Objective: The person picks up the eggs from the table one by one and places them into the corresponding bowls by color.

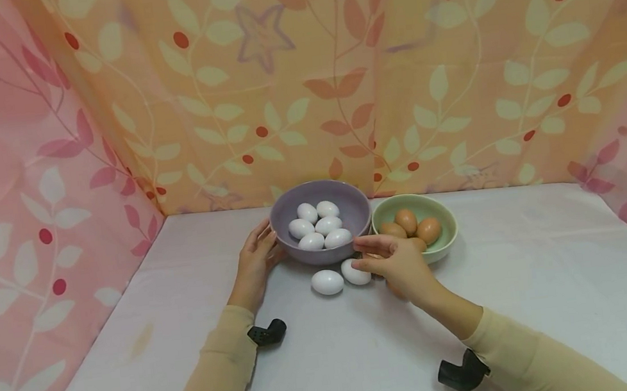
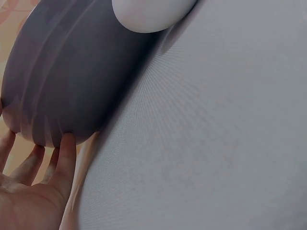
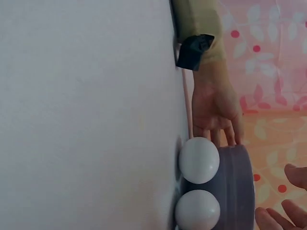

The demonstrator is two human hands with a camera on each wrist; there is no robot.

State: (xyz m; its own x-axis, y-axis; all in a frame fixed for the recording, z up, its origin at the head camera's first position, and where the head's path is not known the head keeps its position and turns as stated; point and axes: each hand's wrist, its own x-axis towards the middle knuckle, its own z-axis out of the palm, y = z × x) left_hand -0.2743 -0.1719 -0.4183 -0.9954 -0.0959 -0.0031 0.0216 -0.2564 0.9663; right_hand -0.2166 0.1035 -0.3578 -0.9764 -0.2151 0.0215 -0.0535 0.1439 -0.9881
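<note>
A purple bowl holds several white eggs. My left hand touches its left side; in the left wrist view the fingertips rest against the bowl's outer wall, fingers nearly straight. On the cloth before the bowl lie two white eggs, a left one and a right one. Over the right one hovers my right hand, beside the bowl's front right rim. Its fingers are spread with nothing seen between them. Under that hand, brown eggs on the cloth are mostly hidden.
A light green bowl with several brown eggs stands right of the purple bowl, partly behind my right hand. White cloth covers the table. Patterned orange fabric hangs behind, and pink fabric at the sides.
</note>
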